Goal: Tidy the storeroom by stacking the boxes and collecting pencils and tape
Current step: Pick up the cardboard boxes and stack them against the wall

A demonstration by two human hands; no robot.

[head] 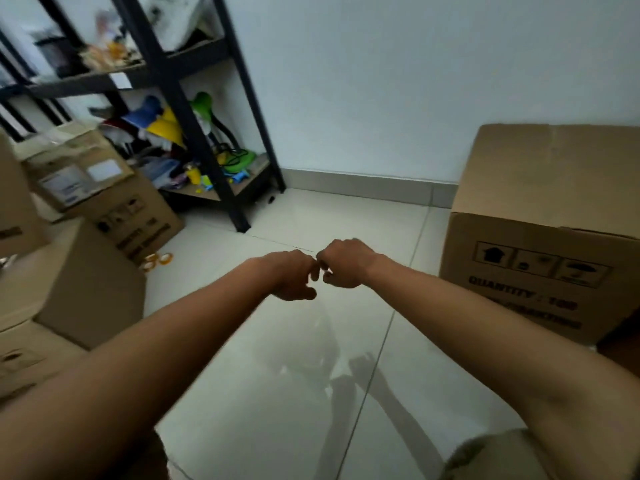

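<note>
Both my arms stretch out over the tiled floor. My left hand (292,275) and my right hand (344,265) are curled into fists and meet at the knuckles, with nothing held in either. A large cardboard box (547,233) stands on the floor to the right. Several more cardboard boxes (100,188) crowd the left side, some stacked. Two rolls of tape (157,261) lie on the floor beside the left boxes. No pencils show.
A black metal shelf rack (180,98) stands at the back left, cluttered with coloured lamps, toys and cables. A pale wall with a skirting board (363,185) runs along the back. Glossy floor tiles (294,358) lie between the boxes.
</note>
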